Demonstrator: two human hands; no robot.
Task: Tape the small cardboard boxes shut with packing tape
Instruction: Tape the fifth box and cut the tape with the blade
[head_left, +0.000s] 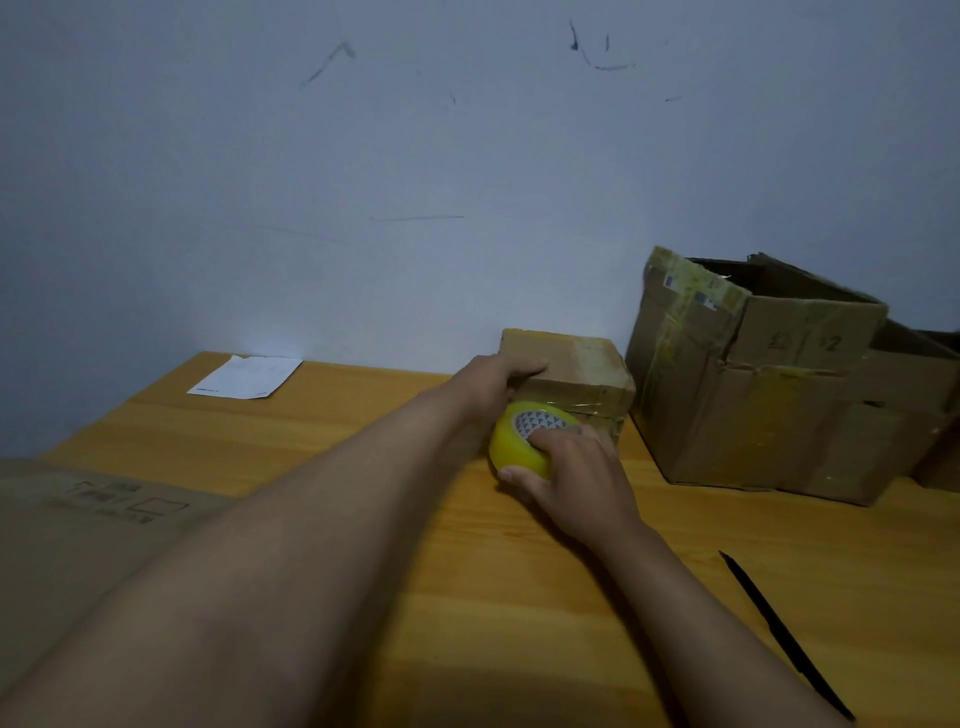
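My left grip (493, 382) curls over the near left top edge of the small cardboard box (569, 376) on the desk (363, 415), while my right grip (563, 467) clasps the yellow tape roll (524, 441) against its near face.

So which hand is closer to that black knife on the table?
The right. The right hand grips the tape roll up the table from the knife; the left hand, holding the small box, is farther off.
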